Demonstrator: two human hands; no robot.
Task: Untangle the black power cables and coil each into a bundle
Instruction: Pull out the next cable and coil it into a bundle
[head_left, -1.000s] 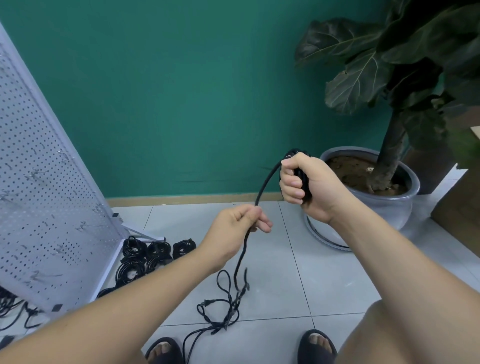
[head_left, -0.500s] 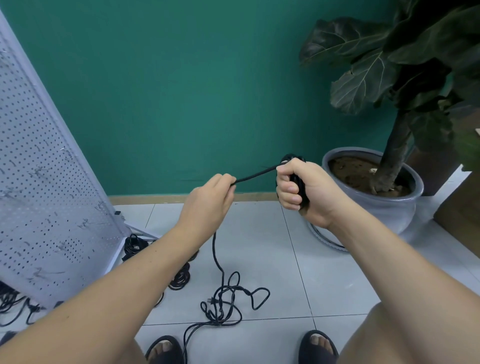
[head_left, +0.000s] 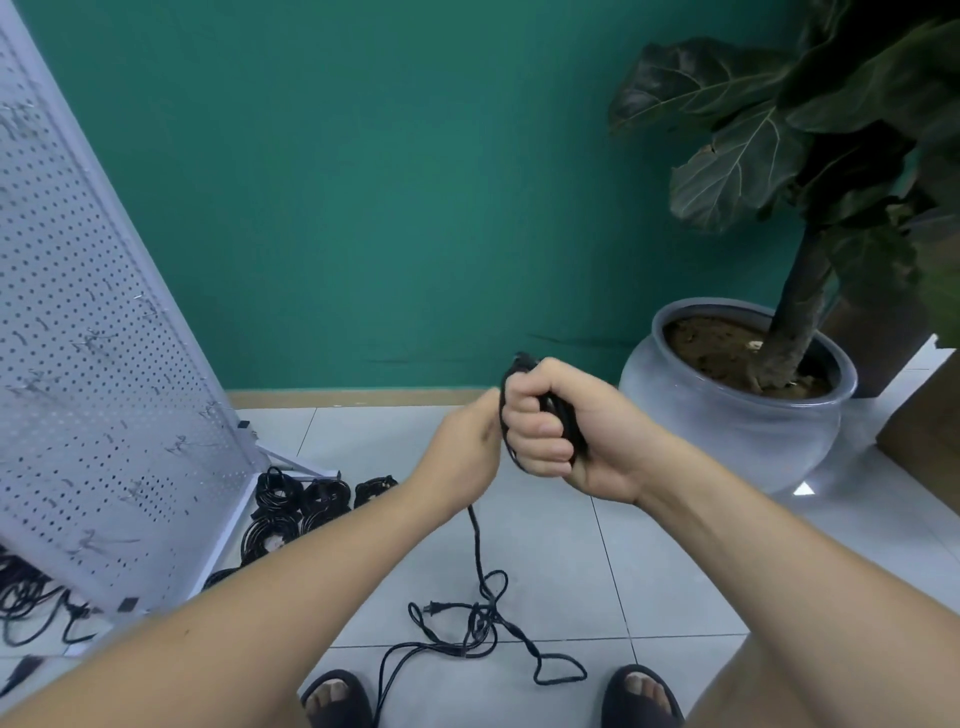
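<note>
— A: The black power cable is gripped in the right hand, just left of the plant pot, with loops wrapped inside the curled fist.
— B: The left hand is pressed against that fist. Its fingers are curled round the strand, though blurred.
— A: The loose tail is left tangled on the floor, nearer than the pot.
— B: Coiled bundles are laid well left of the pot.

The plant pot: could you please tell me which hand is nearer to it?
Right. The right hand, gripping the cable, is just left of the pot; the left hand sits beside the right one on its far side, farther from the pot.
</note>
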